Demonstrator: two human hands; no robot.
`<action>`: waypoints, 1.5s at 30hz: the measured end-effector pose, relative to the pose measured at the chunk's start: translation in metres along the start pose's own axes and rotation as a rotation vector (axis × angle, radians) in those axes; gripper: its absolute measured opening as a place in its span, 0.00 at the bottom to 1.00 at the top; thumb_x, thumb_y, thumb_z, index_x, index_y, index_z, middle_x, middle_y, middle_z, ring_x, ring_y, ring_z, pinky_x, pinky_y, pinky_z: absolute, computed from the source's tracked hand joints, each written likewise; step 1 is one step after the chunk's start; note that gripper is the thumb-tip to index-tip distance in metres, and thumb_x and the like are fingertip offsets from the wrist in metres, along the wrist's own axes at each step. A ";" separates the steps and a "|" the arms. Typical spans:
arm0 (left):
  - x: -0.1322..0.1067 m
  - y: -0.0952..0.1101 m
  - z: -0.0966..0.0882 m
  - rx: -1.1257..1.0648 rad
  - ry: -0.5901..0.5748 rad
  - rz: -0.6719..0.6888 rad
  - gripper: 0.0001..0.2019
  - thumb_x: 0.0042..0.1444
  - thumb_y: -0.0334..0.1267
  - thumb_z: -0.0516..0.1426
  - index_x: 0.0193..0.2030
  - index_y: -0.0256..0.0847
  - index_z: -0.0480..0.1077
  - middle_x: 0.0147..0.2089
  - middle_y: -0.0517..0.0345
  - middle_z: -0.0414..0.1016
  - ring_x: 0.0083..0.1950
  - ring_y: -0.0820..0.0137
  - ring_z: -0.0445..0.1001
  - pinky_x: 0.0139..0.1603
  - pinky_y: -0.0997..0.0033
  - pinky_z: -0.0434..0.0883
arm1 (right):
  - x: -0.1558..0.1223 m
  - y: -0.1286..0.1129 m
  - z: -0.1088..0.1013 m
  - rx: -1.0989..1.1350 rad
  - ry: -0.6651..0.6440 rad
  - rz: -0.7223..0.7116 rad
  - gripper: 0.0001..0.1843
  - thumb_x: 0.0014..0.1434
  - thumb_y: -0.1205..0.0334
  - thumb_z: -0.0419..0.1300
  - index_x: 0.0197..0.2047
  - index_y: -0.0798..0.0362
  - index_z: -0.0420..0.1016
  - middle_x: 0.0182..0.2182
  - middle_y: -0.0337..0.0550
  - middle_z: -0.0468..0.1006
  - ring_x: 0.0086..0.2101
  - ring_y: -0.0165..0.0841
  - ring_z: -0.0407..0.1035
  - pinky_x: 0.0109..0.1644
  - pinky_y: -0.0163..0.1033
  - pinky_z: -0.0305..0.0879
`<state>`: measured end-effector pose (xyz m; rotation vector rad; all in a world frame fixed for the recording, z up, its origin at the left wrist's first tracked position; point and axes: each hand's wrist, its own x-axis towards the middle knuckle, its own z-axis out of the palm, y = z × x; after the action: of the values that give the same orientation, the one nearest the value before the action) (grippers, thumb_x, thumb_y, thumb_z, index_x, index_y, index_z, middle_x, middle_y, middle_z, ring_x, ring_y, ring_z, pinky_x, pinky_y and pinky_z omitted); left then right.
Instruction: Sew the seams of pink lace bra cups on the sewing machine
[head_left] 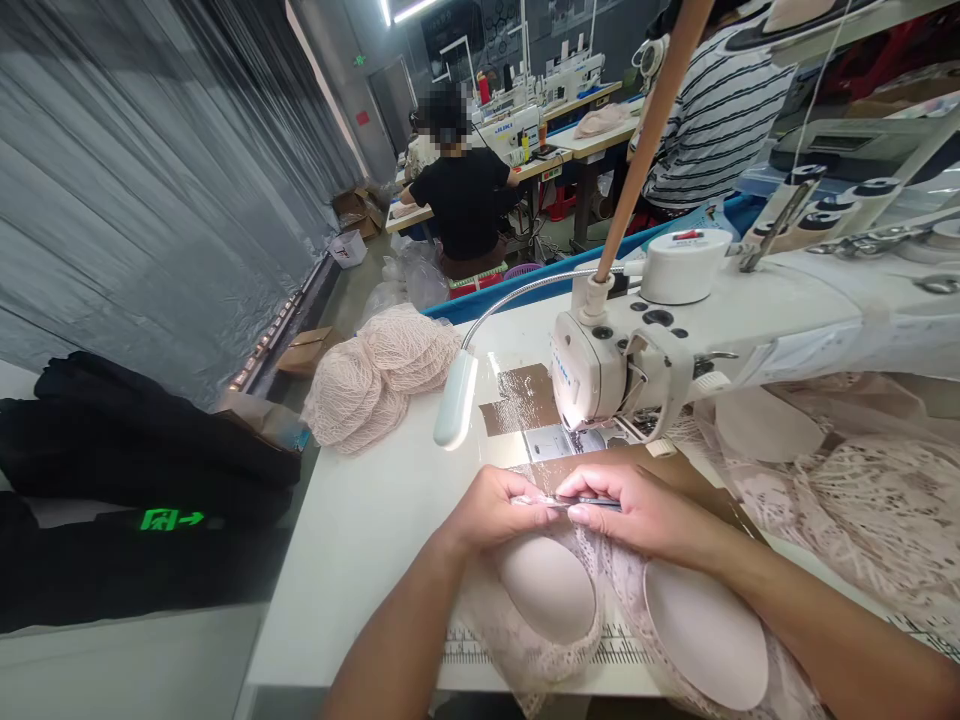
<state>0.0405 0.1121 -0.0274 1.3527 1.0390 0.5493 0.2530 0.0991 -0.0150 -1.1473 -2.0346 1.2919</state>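
A pale pink lace bra (546, 590) with smooth moulded cups lies at the table's front edge, below both hands. My left hand (501, 508) pinches the bra's upper edge between thumb and fingers. Right beside it, my right hand (616, 505) is closed on a slim metal tool (596, 502), perhaps tweezers or thread snips; the fingers cover most of it. The tool's tip meets the fabric at the left fingertips. Just beyond the hands stands the white sewing machine (592, 370), its needle area lit and partly hidden.
Stacked lace cups (379, 375) lie at the table's left back. A lamp (454, 400) on a bent neck hangs beside the machine head. More lace pieces (862, 480) are heaped at right. A printed ruler (480, 650) runs along the front edge. Two people (461, 200) sit at machines ahead.
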 end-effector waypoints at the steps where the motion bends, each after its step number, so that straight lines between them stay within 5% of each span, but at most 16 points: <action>1: 0.000 0.000 0.001 -0.001 -0.006 -0.007 0.15 0.41 0.45 0.67 0.25 0.33 0.77 0.24 0.56 0.73 0.27 0.73 0.66 0.29 0.74 0.62 | 0.000 -0.001 0.000 0.008 -0.004 -0.003 0.10 0.59 0.56 0.56 0.39 0.50 0.75 0.36 0.41 0.78 0.36 0.36 0.71 0.39 0.40 0.65; 13: -0.001 0.003 0.003 0.004 -0.082 -0.015 0.15 0.39 0.45 0.68 0.20 0.33 0.73 0.18 0.65 0.59 0.23 0.79 0.56 0.24 0.76 0.53 | 0.002 -0.005 0.003 0.025 -0.014 -0.017 0.13 0.60 0.52 0.57 0.39 0.51 0.77 0.34 0.41 0.79 0.35 0.36 0.72 0.38 0.38 0.65; 20: -0.002 0.004 0.005 -0.025 -0.061 -0.020 0.15 0.42 0.47 0.67 0.25 0.33 0.77 0.23 0.59 0.71 0.26 0.75 0.64 0.28 0.75 0.61 | 0.002 0.001 0.006 0.079 0.065 0.011 0.16 0.60 0.50 0.54 0.33 0.53 0.75 0.29 0.41 0.76 0.31 0.34 0.69 0.35 0.39 0.64; 24: -0.002 0.005 0.007 -0.045 -0.055 -0.009 0.16 0.42 0.48 0.67 0.25 0.34 0.76 0.25 0.58 0.72 0.28 0.72 0.67 0.31 0.73 0.64 | 0.006 0.002 0.011 0.292 0.082 0.047 0.18 0.56 0.48 0.59 0.43 0.53 0.72 0.30 0.42 0.74 0.32 0.36 0.70 0.35 0.40 0.67; 27: -0.005 0.006 -0.003 -0.001 -0.147 0.020 0.16 0.45 0.47 0.66 0.30 0.34 0.75 0.29 0.58 0.71 0.30 0.73 0.67 0.32 0.75 0.63 | 0.009 0.003 0.012 0.264 -0.003 0.060 0.15 0.54 0.51 0.62 0.42 0.50 0.74 0.34 0.44 0.77 0.37 0.40 0.71 0.40 0.43 0.68; 31: -0.013 0.007 -0.033 0.079 -0.314 -0.089 0.21 0.40 0.43 0.68 0.41 0.35 0.72 0.32 0.59 0.70 0.31 0.74 0.66 0.29 0.77 0.61 | 0.006 0.008 0.008 0.044 0.080 0.109 0.14 0.58 0.51 0.57 0.28 0.52 0.72 0.25 0.41 0.72 0.28 0.34 0.66 0.31 0.39 0.63; 36: -0.020 0.009 -0.054 0.093 -0.092 -0.022 0.17 0.45 0.45 0.66 0.35 0.34 0.72 0.27 0.62 0.64 0.28 0.77 0.61 0.29 0.77 0.58 | -0.001 0.006 0.010 0.184 -0.199 0.148 0.20 0.58 0.44 0.54 0.26 0.52 0.64 0.19 0.35 0.63 0.19 0.26 0.55 0.20 0.33 0.51; 40: -0.020 0.012 -0.044 0.018 -0.060 0.036 0.16 0.46 0.45 0.66 0.36 0.34 0.73 0.30 0.59 0.68 0.31 0.75 0.64 0.34 0.76 0.60 | 0.002 0.000 0.017 0.327 -0.015 0.139 0.23 0.61 0.38 0.48 0.32 0.49 0.66 0.18 0.36 0.62 0.19 0.29 0.57 0.21 0.36 0.56; 42: -0.019 0.013 -0.037 0.001 -0.061 0.041 0.16 0.46 0.46 0.66 0.35 0.34 0.73 0.30 0.59 0.69 0.32 0.74 0.64 0.34 0.76 0.61 | 0.006 -0.001 0.019 0.318 0.103 0.084 0.22 0.59 0.38 0.51 0.35 0.49 0.69 0.27 0.43 0.70 0.29 0.36 0.66 0.31 0.40 0.65; 45: -0.015 0.010 -0.025 -0.014 -0.055 0.061 0.17 0.46 0.47 0.65 0.34 0.34 0.73 0.31 0.57 0.70 0.33 0.72 0.66 0.34 0.75 0.63 | 0.008 -0.003 0.019 0.243 0.117 0.031 0.19 0.57 0.43 0.56 0.36 0.52 0.69 0.33 0.42 0.71 0.36 0.38 0.67 0.39 0.42 0.66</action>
<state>0.0148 0.1140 -0.0106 1.3836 0.9504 0.5599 0.2335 0.0952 -0.0210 -1.1169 -1.7282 1.4077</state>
